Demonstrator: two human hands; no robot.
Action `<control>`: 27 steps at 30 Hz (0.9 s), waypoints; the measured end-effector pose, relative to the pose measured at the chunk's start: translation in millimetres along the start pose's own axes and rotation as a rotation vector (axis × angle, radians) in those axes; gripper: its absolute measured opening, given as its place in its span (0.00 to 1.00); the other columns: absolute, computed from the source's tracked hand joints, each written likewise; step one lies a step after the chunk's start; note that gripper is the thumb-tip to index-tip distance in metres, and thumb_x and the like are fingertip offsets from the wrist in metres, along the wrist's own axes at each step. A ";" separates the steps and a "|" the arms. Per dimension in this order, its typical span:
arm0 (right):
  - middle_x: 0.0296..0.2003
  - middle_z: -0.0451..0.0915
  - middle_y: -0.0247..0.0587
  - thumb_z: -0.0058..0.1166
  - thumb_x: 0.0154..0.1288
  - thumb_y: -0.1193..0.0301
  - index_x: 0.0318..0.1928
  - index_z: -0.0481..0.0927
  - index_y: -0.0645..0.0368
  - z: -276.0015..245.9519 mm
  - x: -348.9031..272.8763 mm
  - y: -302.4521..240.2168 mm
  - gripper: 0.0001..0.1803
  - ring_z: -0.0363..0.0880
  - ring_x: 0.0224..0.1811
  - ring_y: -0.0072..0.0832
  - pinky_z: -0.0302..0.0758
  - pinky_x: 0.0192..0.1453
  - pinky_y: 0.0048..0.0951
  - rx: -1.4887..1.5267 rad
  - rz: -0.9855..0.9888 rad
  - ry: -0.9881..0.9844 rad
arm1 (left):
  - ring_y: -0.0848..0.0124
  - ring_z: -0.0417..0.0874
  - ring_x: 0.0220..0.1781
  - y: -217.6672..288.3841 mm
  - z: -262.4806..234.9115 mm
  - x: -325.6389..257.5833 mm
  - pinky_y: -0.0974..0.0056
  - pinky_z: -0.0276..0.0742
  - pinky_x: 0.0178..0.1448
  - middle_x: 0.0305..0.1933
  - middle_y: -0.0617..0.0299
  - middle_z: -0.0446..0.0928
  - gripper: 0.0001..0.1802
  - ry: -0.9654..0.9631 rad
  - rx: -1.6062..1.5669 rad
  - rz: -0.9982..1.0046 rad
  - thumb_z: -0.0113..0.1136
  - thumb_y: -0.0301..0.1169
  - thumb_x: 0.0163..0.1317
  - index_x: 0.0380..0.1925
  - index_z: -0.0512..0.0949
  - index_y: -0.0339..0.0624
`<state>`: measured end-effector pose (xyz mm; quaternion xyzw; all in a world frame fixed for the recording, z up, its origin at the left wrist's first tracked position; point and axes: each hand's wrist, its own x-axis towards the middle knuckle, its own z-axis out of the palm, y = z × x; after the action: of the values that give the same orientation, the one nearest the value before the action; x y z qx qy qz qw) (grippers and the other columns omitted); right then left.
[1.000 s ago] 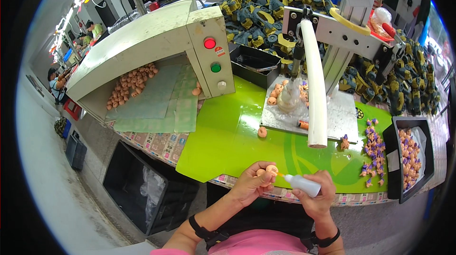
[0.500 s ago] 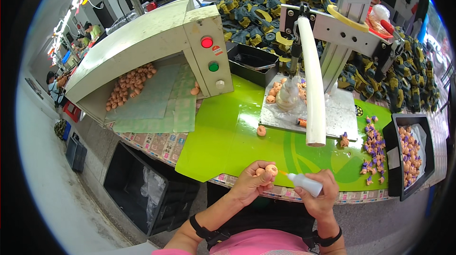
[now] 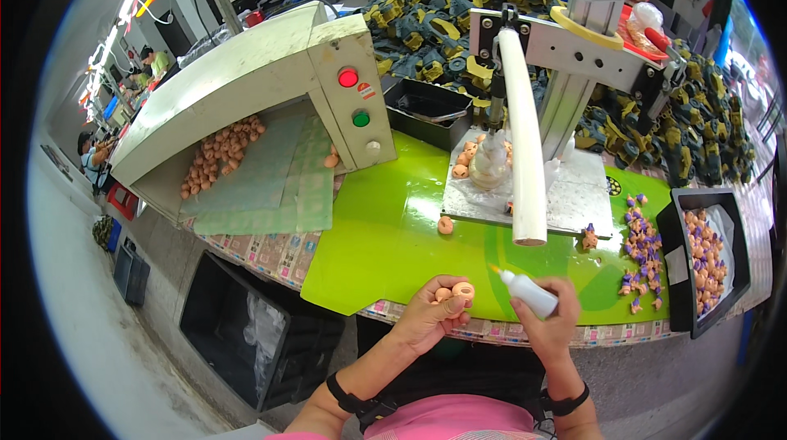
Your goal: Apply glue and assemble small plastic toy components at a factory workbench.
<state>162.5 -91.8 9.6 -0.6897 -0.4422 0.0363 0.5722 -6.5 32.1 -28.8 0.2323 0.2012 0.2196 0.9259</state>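
On our left, a cream-painted sheet-metal housing (image 3: 209,79) with a scuffed curved top shelters a heap of small, round, peach-coloured toy heads (image 3: 220,153), smooth like moulded plastic. A thin translucent sheet (image 3: 238,186) lies beneath them. Below, a ribbed black plastic crate (image 3: 316,333) holds crumpled clear film (image 3: 262,329).

Next comes our left hand (image 3: 422,321), curled with thumb and fingers gripping at least two toy heads; the outermost head (image 3: 464,291) turns what looks like a rimmed opening upward. A lone head (image 3: 445,225) sits farther out on the glossy green mat (image 3: 369,231) covering the bench.

Just right of the held heads, and slightly farther from us, is the orange nozzle tip (image 3: 495,269) of a white squeeze bottle (image 3: 531,296). Tip and heads are apart. The bottle's long axis slants from that tip, at the upper left, down rightward into our right hand (image 3: 557,317), which is closed around its smooth, rounded body; the right hand is therefore the nearer one to it.

Beyond stands a flat, dull metal plate (image 3: 570,214) under a bent white tube (image 3: 525,145). Farther right, knobbly peach-and-purple figures (image 3: 641,251) lie scattered beside a straight-sided black tray (image 3: 676,264) filled with similar pieces (image 3: 709,264).
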 end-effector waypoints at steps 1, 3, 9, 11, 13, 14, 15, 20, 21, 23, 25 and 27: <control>0.31 0.76 0.42 0.72 0.46 0.75 0.43 0.78 0.61 5.4 3.9 5.7 0.22 0.76 0.33 0.33 0.74 0.37 0.29 -0.005 0.001 0.011 | 0.74 0.78 0.43 -0.1 -0.2 0.0 0.68 0.82 0.45 0.45 0.63 0.75 0.19 0.023 0.010 0.000 0.65 0.25 0.59 0.50 0.74 0.44; 0.35 0.77 0.41 0.67 0.49 0.77 0.45 0.77 0.62 15.3 12.0 16.6 0.20 0.78 0.39 0.32 0.75 0.46 0.30 -0.012 0.010 -0.013 | 0.74 0.78 0.44 -1.3 0.9 1.0 0.67 0.82 0.46 0.46 0.62 0.75 0.19 0.019 0.026 -0.028 0.64 0.24 0.59 0.50 0.73 0.44; 0.49 0.80 0.46 0.64 0.53 0.76 0.52 0.77 0.59 30.3 13.6 31.9 0.24 0.79 0.50 0.38 0.73 0.57 0.33 -0.019 0.066 -0.123 | 0.69 0.78 0.45 5.8 12.2 -12.4 0.61 0.80 0.47 0.50 0.56 0.74 0.20 0.069 0.084 0.033 0.61 0.22 0.60 0.53 0.72 0.46; 0.52 0.79 0.47 0.64 0.53 0.75 0.53 0.77 0.59 14.8 13.5 27.7 0.24 0.78 0.52 0.40 0.72 0.59 0.34 -0.017 0.048 -0.144 | 0.69 0.78 0.44 6.0 10.4 -14.6 0.62 0.80 0.46 0.49 0.57 0.74 0.19 0.041 0.034 0.000 0.61 0.23 0.61 0.52 0.73 0.45; 0.56 0.76 0.47 0.62 0.55 0.75 0.56 0.76 0.58 -20.1 16.8 14.5 0.25 0.73 0.58 0.42 0.69 0.64 0.37 -0.169 -0.036 -0.086 | 0.69 0.78 0.43 5.6 6.3 -13.4 0.62 0.79 0.45 0.48 0.57 0.75 0.18 0.024 -0.023 -0.024 0.60 0.23 0.61 0.52 0.73 0.43; 0.59 0.72 0.49 0.59 0.57 0.77 0.58 0.72 0.59 -43.0 17.5 22.3 0.26 0.68 0.61 0.45 0.65 0.65 0.41 -0.305 -0.107 -0.088 | 0.69 0.78 0.42 6.4 3.7 -16.9 0.63 0.78 0.43 0.47 0.57 0.76 0.17 0.026 -0.038 -0.032 0.61 0.25 0.61 0.51 0.73 0.43; 0.56 0.74 0.49 0.59 0.57 0.77 0.55 0.74 0.60 -63.1 19.8 29.0 0.23 0.70 0.59 0.46 0.66 0.63 0.42 -0.461 -0.101 -0.020 | 0.69 0.77 0.41 7.0 0.9 -21.3 0.64 0.76 0.41 0.47 0.57 0.76 0.17 0.036 -0.054 -0.034 0.61 0.27 0.62 0.51 0.74 0.43; 0.41 0.79 0.47 0.62 0.53 0.72 0.40 0.79 0.60 -138.9 30.1 62.6 0.13 0.73 0.48 0.44 0.69 0.51 0.44 -0.907 0.165 0.184 | 0.70 0.76 0.40 3.0 8.5 -18.6 0.65 0.74 0.41 0.45 0.58 0.77 0.17 0.013 -0.042 -0.098 0.62 0.30 0.61 0.50 0.74 0.44; 0.37 0.79 0.46 0.63 0.52 0.69 0.35 0.79 0.60 -142.9 31.8 68.6 0.11 0.74 0.45 0.43 0.70 0.49 0.44 -0.987 0.332 0.172 | 0.69 0.77 0.40 0.9 10.0 -16.9 0.65 0.74 0.41 0.45 0.58 0.76 0.17 -0.003 -0.044 -0.120 0.63 0.29 0.61 0.50 0.74 0.43; 0.32 0.78 0.43 0.64 0.51 0.66 0.31 0.79 0.59 -145.8 33.1 93.8 0.12 0.74 0.41 0.42 0.70 0.45 0.43 -1.007 0.284 0.179 | 0.69 0.77 0.40 -3.9 14.9 -13.5 0.64 0.75 0.41 0.44 0.58 0.76 0.17 -0.029 -0.041 -0.147 0.63 0.29 0.61 0.50 0.74 0.42; 0.31 0.78 0.42 0.64 0.51 0.66 0.31 0.79 0.58 -142.3 36.8 101.8 0.11 0.74 0.39 0.43 0.71 0.44 0.42 -1.055 0.118 0.060 | 0.68 0.77 0.41 -8.3 17.5 -11.9 0.64 0.75 0.41 0.44 0.58 0.76 0.18 -0.056 -0.023 -0.182 0.63 0.29 0.61 0.50 0.74 0.41; 0.32 0.78 0.41 0.65 0.49 0.68 0.32 0.79 0.57 -137.0 39.1 103.1 0.11 0.74 0.40 0.42 0.71 0.44 0.42 -1.080 0.131 0.044 | 0.68 0.77 0.41 -9.4 19.2 -10.3 0.63 0.75 0.41 0.44 0.58 0.76 0.18 -0.062 -0.002 -0.180 0.63 0.29 0.61 0.50 0.74 0.41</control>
<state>321.1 -165.3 -10.4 -0.9122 -0.3421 -0.1749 0.1424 -2.9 12.9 -15.3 0.2192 0.1925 0.1285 0.9478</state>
